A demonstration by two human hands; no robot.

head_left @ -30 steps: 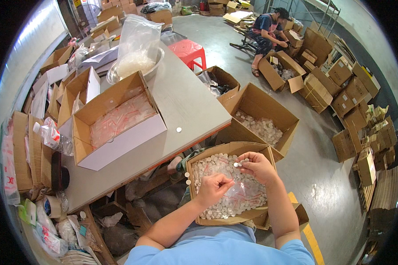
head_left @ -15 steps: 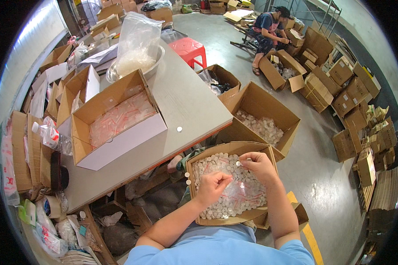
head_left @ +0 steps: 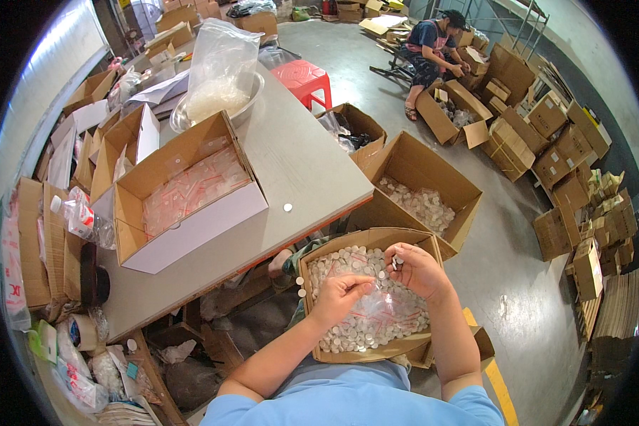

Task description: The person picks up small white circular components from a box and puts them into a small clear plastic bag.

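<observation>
In front of my body, a cardboard box (head_left: pixel 376 355) holds many small round white discs (head_left: pixel 344 339). Several clear plastic bags with red lines (head_left: pixel 387 307) lie on top of them. My left hand (head_left: pixel 339 298) is over the box's middle with thumb and fingers pinched together; clear film shows by the fingertips, but what they grip is too small to make out. Close by on the right, my right hand (head_left: pixel 417 271) curls its fingers around a few white discs (head_left: pixel 396 262). Another disc (head_left: pixel 382 274) shows between the two hands.
On the grey table (head_left: pixel 312 170) at left stand a carton of red-lined bags (head_left: pixel 192 245), a metal bowl (head_left: pixel 252 106) and a loose disc (head_left: pixel 287 207). Beyond my box is a larger carton (head_left: pixel 433 160) with more discs. A red stool (head_left: pixel 302 74) and a seated person (head_left: pixel 433 53) are farther back.
My right hand has turned and curled, now with a few white discs at its fingers instead of one. The left hand stays nearly in place, still pinched.
</observation>
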